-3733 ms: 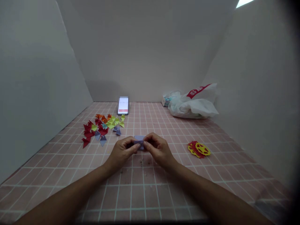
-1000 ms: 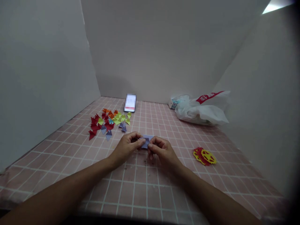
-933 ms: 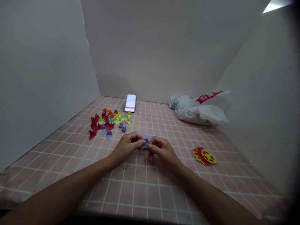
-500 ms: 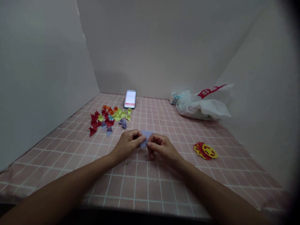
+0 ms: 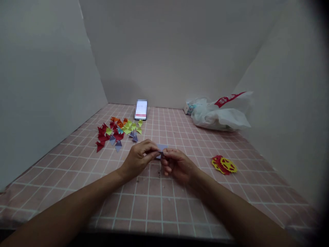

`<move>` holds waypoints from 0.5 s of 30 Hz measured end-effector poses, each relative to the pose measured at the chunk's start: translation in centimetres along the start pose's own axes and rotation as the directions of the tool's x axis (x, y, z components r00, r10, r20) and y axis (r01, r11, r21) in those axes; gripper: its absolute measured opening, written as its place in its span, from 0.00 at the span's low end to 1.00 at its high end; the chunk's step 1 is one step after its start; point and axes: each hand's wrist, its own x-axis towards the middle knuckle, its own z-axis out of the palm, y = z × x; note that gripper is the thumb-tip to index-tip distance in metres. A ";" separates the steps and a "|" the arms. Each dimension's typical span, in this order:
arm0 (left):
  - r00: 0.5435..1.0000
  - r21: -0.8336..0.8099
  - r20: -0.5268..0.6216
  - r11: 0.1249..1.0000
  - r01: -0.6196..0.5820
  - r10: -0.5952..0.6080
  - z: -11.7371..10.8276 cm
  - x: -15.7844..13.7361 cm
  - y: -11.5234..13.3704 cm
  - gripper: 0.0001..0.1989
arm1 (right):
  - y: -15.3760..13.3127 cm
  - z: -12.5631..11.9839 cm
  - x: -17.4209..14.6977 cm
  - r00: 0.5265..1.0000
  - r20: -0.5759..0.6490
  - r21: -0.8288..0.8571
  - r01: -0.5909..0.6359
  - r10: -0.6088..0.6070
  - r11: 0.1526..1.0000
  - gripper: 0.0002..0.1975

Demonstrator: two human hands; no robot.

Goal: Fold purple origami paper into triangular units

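Between my two hands is a piece of lavender paper [image 5: 162, 147], partly hidden by the fingers. My left hand [image 5: 141, 156] pinches it between thumb and fingertips from the left. From the right, my right hand [image 5: 178, 164] grips its near edge with thumb and forefinger, the other fingers curled below. Ahead and to the left lies a cluster of small folded paper pieces: red ones [image 5: 103, 133], orange ones [image 5: 120, 122], yellow-green ones [image 5: 128, 128] and lavender ones [image 5: 118, 145].
A phone [image 5: 141, 109] with a lit screen is propped up at the back. To the right rear lies a white plastic bag [image 5: 221, 116] beside a small box [image 5: 188, 108]. Red and yellow gear-shaped cutouts [image 5: 228, 165] are stacked at right on the checked tablecloth [image 5: 144, 206].
My right hand has turned, so its fingers and palm show more. The lavender paper has tilted between the fingertips, with less of its near part showing. The view has shifted slightly.
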 end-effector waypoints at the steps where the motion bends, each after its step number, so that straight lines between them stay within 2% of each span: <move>1: 0.998 -0.027 -0.010 0.998 0.060 -0.060 0.0 0.0 0.0 0.04 | 0.2 0.1 0.0 0.999 -0.019 -0.030 0.042 -0.043 0.999 0.13; 4: 0.973 -0.162 -0.002 0.960 0.228 -0.231 0.2 0.0 -0.2 0.05 | 0.7 0.2 0.1 0.980 -0.072 -0.189 0.170 -0.186 0.967 0.16; 6: 0.957 -0.227 0.016 0.931 0.285 -0.289 0.4 -0.1 -0.4 0.06 | 0.9 0.2 0.1 0.969 -0.054 -0.311 0.214 -0.242 0.926 0.15; 8: 0.950 -0.282 0.025 0.909 0.306 -0.312 0.7 -0.2 -0.5 0.09 | 0.9 0.1 0.1 0.965 -0.037 -0.388 0.226 -0.260 0.894 0.15; 11: 0.958 -0.373 0.024 0.886 0.275 -0.287 1.1 -0.4 -0.6 0.14 | 0.8 0.1 0.0 0.944 -0.056 -0.457 0.264 -0.324 0.849 0.14; 15: 0.954 -0.400 0.030 0.871 0.284 -0.297 1.1 -0.3 -0.6 0.12 | 0.4 0.1 0.0 0.905 -0.064 -0.514 0.332 -0.421 0.791 0.15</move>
